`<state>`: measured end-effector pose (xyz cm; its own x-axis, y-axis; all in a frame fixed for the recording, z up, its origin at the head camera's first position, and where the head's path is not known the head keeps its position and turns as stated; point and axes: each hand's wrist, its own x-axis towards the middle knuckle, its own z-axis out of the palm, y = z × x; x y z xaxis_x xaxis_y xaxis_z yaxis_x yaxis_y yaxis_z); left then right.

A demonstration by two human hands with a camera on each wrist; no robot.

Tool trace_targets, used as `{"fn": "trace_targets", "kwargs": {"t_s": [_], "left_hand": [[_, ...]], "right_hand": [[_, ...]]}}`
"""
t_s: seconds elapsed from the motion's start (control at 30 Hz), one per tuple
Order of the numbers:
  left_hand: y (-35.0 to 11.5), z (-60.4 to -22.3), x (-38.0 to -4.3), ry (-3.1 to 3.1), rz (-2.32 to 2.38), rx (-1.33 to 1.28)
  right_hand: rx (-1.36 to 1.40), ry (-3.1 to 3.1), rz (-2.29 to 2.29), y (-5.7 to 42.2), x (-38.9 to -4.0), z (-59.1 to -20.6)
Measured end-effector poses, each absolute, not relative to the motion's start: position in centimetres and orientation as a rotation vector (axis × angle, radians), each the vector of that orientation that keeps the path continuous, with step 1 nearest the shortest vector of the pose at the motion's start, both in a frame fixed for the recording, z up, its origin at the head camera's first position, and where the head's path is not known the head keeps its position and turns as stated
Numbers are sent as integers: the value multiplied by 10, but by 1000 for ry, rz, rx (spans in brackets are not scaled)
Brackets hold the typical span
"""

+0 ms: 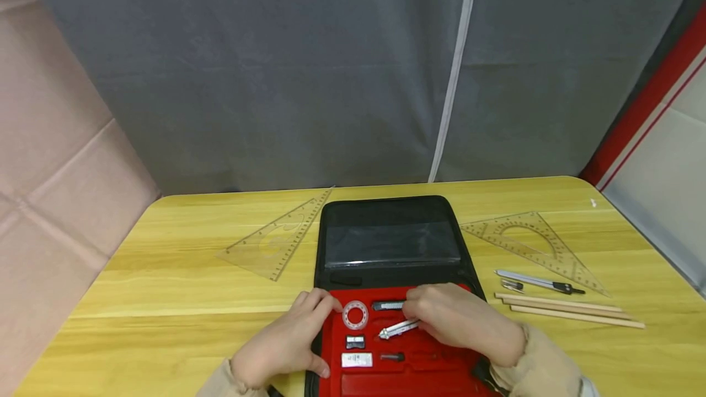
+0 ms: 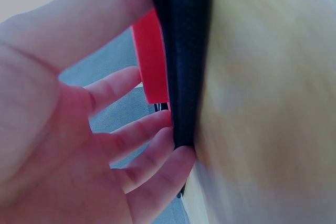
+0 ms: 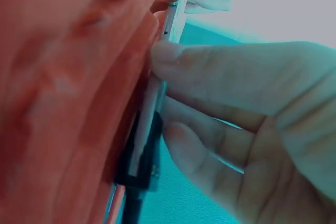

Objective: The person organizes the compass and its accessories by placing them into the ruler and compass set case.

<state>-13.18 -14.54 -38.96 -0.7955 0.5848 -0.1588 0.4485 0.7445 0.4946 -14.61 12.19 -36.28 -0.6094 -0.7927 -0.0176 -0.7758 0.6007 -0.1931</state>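
A drawing case lies unfolded, with a red tray in its near half and a black lid behind. Over the tray's right part, my right hand pinches a silver compass between thumb and fingers. The compass's black head shows close above the red surface in the right wrist view. My left hand rests along the case's left edge, fingers spread and touching its black rim. In the tray sit a white ring, a cutter knife, a sharpener and an eraser.
One clear set square lies left of the case, another to the right. Beside the latter are a second compass, a small clear container and several wooden sticks. A grey curtain hangs behind the table.
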Motion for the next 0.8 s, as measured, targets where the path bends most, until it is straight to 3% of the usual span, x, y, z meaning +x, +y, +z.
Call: {"fn": "trace_targets", "kwargs": {"t_s": [0.8], "left_hand": [[-146,-389,-132,2642,639,795]], "right_hand": [[-1376,2694,-214,121,-147,-366]]}}
